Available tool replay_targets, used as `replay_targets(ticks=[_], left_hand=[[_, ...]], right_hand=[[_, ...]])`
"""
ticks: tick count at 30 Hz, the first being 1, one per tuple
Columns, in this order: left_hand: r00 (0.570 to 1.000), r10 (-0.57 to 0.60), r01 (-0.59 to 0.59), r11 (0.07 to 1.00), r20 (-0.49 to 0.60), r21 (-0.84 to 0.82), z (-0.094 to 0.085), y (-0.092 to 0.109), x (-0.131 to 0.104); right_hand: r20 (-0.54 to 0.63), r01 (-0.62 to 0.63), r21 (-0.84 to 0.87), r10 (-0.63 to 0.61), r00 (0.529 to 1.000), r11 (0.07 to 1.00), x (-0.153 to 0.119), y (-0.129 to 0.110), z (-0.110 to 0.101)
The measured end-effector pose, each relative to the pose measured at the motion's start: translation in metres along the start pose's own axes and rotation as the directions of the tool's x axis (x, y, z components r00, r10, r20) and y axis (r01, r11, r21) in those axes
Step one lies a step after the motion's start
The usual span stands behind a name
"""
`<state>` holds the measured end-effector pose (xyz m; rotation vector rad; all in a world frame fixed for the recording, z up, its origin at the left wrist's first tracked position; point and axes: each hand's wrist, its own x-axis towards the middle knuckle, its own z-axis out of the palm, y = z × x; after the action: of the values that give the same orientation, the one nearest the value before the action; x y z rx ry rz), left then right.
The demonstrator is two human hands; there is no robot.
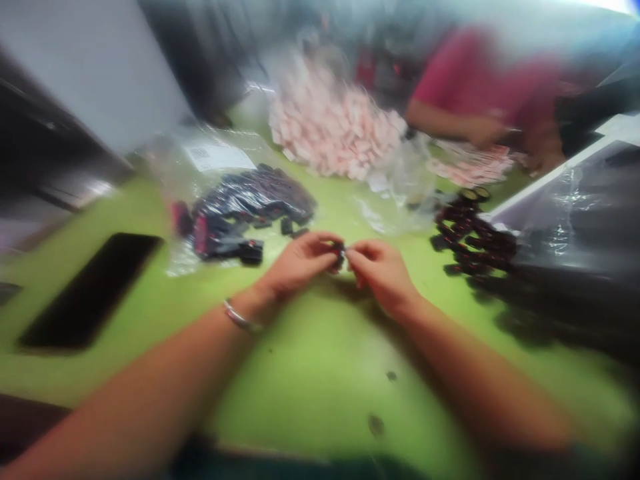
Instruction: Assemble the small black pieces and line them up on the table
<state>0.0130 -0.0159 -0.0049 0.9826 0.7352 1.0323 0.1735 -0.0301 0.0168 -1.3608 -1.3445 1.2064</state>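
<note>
My left hand (303,263), with a silver bracelet (240,317) at its wrist, pinches a small dark piece (340,256) over the green table. Facing it, my right hand (383,272) has its thumb and finger closed at the other side of this piece. Something pale shows between the fingertips, too small and blurred to name. Just beyond my left hand lies a clear plastic bag (220,159) of dark small parts (260,193), some of them spilled at its mouth.
A large heap of pale pink pieces (340,127) lies at the back, where a person in a pink top (490,87) works. Dark round parts (473,233) are piled at right beside a plastic-lined box (570,200). A black flat slab (93,290) lies at left on the green table (300,387).
</note>
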Motion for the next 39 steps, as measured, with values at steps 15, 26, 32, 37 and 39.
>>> replay_targets(ticks=[15,26,32,37,39], left_hand=[[0.996,0.036,-0.026,0.992,-0.08,0.124,0.005,-0.009,0.001],[0.998,-0.059,0.058,0.998,-0.023,-0.025,0.002,-0.008,0.003],[0.998,-0.046,0.047,0.999,-0.034,0.021,0.004,-0.009,0.002],[0.999,-0.044,0.044,0.999,-0.026,-0.019,0.003,-0.01,0.001],[0.999,-0.042,0.042,0.999,-0.021,-0.026,0.003,-0.009,0.001]], right_hand=[[-0.027,0.114,-0.216,-0.123,0.992,0.97,0.006,0.014,0.008],[0.091,-0.14,0.18,0.125,0.988,0.974,0.008,0.008,0.002],[0.086,-0.121,0.159,0.108,0.99,0.98,0.009,0.009,0.001],[0.111,-0.144,0.199,0.123,0.986,0.969,0.008,0.007,0.001],[0.118,-0.144,0.207,0.122,0.985,0.968,0.008,0.006,0.0]])
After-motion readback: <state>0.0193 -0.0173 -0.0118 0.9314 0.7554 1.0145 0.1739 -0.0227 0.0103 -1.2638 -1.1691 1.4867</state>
